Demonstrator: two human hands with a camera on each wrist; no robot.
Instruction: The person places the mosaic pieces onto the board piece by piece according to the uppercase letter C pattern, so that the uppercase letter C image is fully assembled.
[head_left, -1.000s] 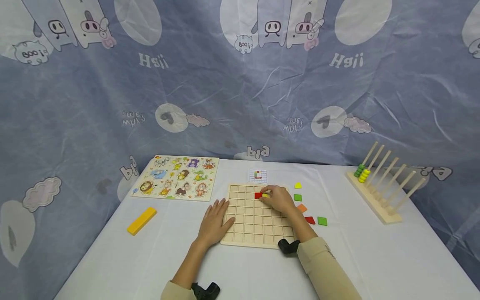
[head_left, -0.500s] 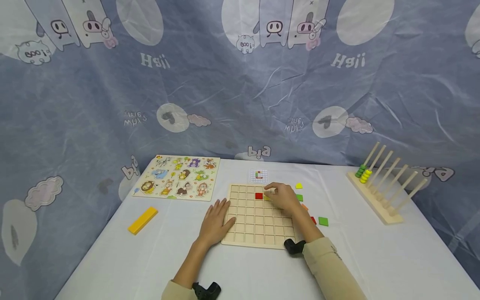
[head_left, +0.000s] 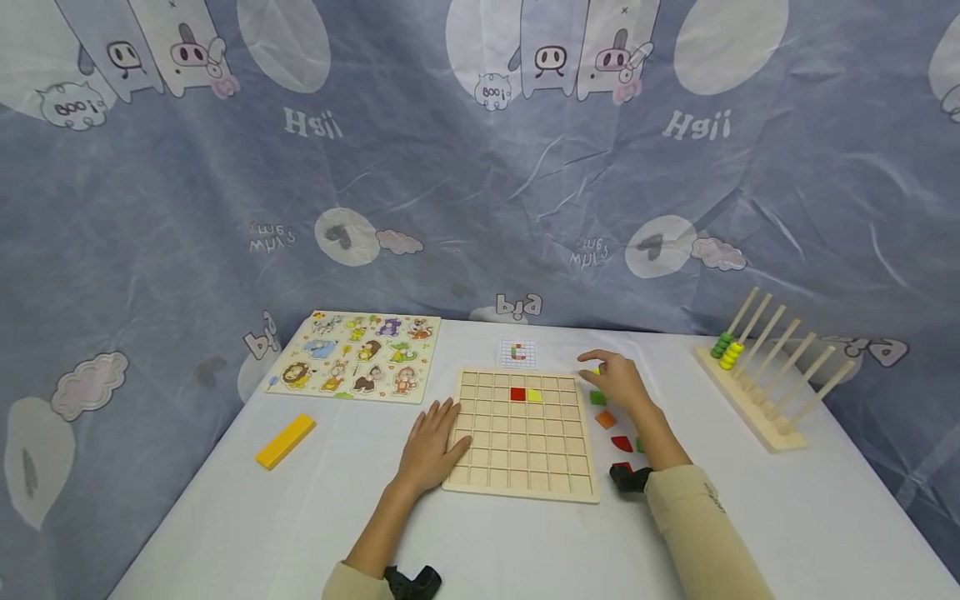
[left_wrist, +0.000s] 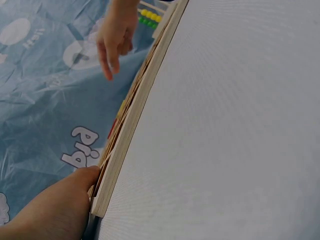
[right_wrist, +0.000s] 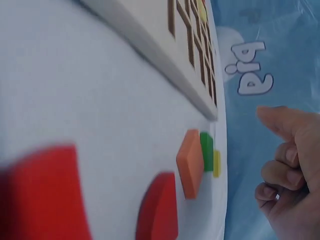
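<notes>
Right hand (head_left: 618, 382): thumb and index apart, narrow gap, remaining fingers curled, nothing held; raised off the table (head_left: 540, 550). Yellow piece (head_left: 597, 372) shows within that gap in the head view, partly covered. Green piece (head_left: 597, 398) just below the fingertips, then orange piece (head_left: 606, 420), then rounded red piece (head_left: 622, 444), nearer the wrist. Second green piece partly behind the forearm. Left hand (head_left: 429, 450): fingers straight, spread, lying along the left edge of the wooden grid board (head_left: 525, 451), thumb on it. Red square (head_left: 518, 394) and yellow square (head_left: 535, 396) sit side by side in board cells, right of the left fingertips, left of the right ones. Pattern card (head_left: 518, 354) past the board, left of the right fingers. Animal puzzle (head_left: 387, 385) beyond and left of the left fingers; yellow bar (head_left: 286, 442) farther left. Peg rack (head_left: 750, 402) well right of the right fingers.
</notes>
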